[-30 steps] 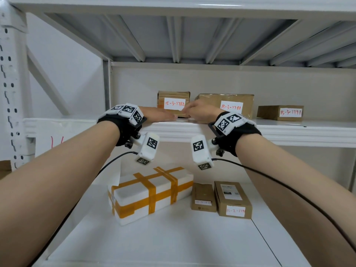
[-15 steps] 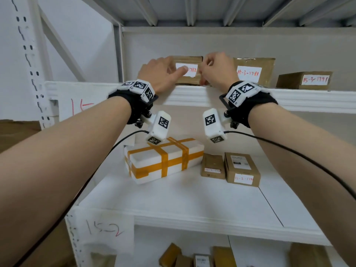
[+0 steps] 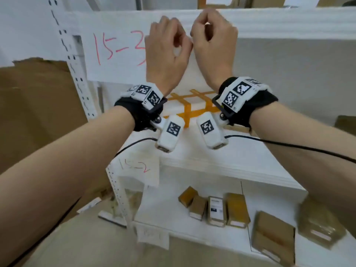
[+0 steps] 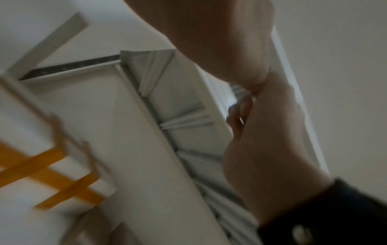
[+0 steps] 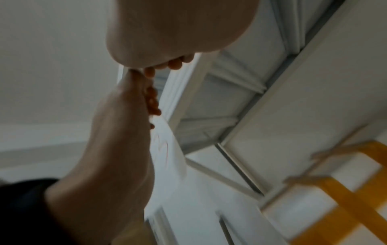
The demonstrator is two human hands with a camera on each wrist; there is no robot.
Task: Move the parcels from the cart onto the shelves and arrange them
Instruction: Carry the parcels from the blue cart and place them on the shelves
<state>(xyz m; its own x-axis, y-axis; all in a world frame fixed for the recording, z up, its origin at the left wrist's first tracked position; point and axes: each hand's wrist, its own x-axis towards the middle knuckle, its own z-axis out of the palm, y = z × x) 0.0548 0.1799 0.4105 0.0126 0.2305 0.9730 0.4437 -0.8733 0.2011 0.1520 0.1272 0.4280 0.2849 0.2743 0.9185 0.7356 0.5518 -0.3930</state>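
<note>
Both hands are raised in front of the white edge of the upper shelf (image 3: 279,22), side by side and almost touching. My left hand (image 3: 167,49) has loosely curled fingers and holds nothing. My right hand (image 3: 212,39) is curled the same way and is also empty. The brown parcels on the upper shelf (image 3: 217,0) are cut off at the top of the head view. Below the wrists, a white parcel with orange tape (image 3: 189,106) lies on the middle shelf. It also shows blurred in the wrist views (image 4: 41,165) (image 5: 345,199).
Paper labels "15-3" (image 3: 119,47) and "15-2" (image 3: 134,166) hang on the shelf fronts beside a perforated upright (image 3: 73,60). Several small brown parcels (image 3: 215,209) and two larger ones (image 3: 273,234) lie on the lowest shelf. Large cardboard (image 3: 38,112) stands at the left.
Both hands have let go of the labelled parcel on the upper shelf and drawn back below its edge. The head view has tilted down, bringing the lowest shelf into sight.
</note>
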